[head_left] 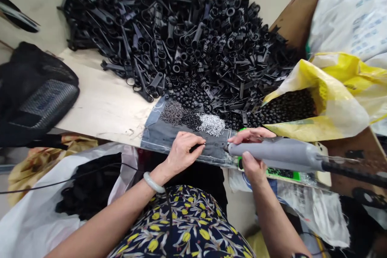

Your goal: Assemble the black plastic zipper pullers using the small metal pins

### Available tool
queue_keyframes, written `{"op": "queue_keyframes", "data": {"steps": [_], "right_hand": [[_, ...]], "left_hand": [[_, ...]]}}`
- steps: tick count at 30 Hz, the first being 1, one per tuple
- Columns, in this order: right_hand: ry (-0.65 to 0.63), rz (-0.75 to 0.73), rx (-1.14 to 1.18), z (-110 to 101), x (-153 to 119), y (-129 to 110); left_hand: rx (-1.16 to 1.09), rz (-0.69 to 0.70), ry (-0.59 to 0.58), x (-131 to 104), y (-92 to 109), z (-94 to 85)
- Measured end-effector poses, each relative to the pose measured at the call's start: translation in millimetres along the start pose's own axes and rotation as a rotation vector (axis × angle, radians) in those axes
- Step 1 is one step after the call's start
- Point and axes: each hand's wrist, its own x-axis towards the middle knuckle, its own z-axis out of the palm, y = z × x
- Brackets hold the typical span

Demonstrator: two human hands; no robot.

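My left hand is over the front edge of the dark cloth, thumb and index finger pinched on a tiny piece that is too small to name. My right hand is wrapped round a grey cylindrical power screwdriver, which lies level with its tip pointing left toward my left hand. A gap separates the tip from my left fingers. Just beyond the hands are a pile of silver screws, a pile of brownish-grey screws and small black pieces between them.
A large heap of black plastic parts covers the table's back. At the right, a yellow and white bag holds small black balls. A black mesh bag is at the left. A green tray sits below the screwdriver.
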Motion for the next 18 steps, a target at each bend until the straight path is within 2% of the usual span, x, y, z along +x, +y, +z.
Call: {"op": "queue_keyframes", "data": {"steps": [4, 8, 13, 18], "right_hand": [[-0.004, -0.018, 0.11, 36, 9, -2], [0.086, -0.07, 0.279, 61, 12, -4], [0.108, -0.102, 0.348, 75, 13, -5], [0.114, -0.093, 0.303, 80, 14, 0]], "left_hand": [[0.0, -0.029, -0.032, 1, 2, -0.9], [-0.009, -0.047, -0.032, 2, 3, -0.2], [-0.019, -0.056, -0.033, 4, 5, -0.7], [-0.013, -0.067, -0.041, 4, 5, 0.5]]}}
